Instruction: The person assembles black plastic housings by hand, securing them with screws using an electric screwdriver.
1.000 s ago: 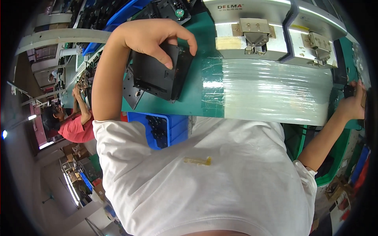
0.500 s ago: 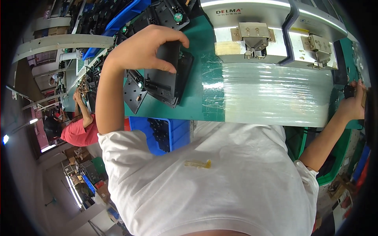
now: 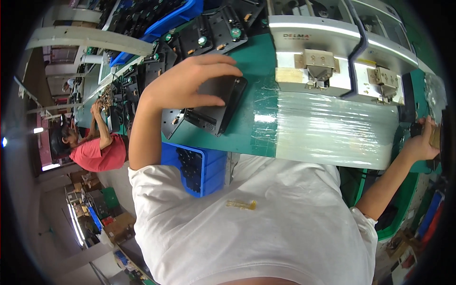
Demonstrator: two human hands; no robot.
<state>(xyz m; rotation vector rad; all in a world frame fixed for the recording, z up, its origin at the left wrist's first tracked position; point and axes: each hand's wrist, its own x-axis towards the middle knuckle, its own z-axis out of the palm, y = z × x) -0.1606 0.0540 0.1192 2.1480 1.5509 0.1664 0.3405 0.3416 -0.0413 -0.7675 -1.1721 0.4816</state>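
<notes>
My left hand [image 3: 190, 85] is over a flat black plate [image 3: 216, 104] that lies on a stack of similar plates on the green mat. Thumb and fingers are spread wide across it, with the thumb resting near its face. At the far right edge, my right hand [image 3: 422, 142] is closed, its fingers wrapped round something with a short black end and a tan part. The picture's dark rim hides most of that thing.
Two silver screw feeders [image 3: 323, 40] stand ahead on the green mat [image 3: 261, 52], behind a film-wrapped pale pad [image 3: 332, 128]. More black plates with green round parts [image 3: 235, 33] lie at the far left. A blue bin [image 3: 213, 171] and a green bin [image 3: 403, 209] stand below. A co-worker in red [image 3: 99, 152] works at left.
The upper black plate now sits squarer on the stack beneath it, my left fingers spread over it. My right hand stays closed at the right edge. The view has shifted, showing more of the feeders.
</notes>
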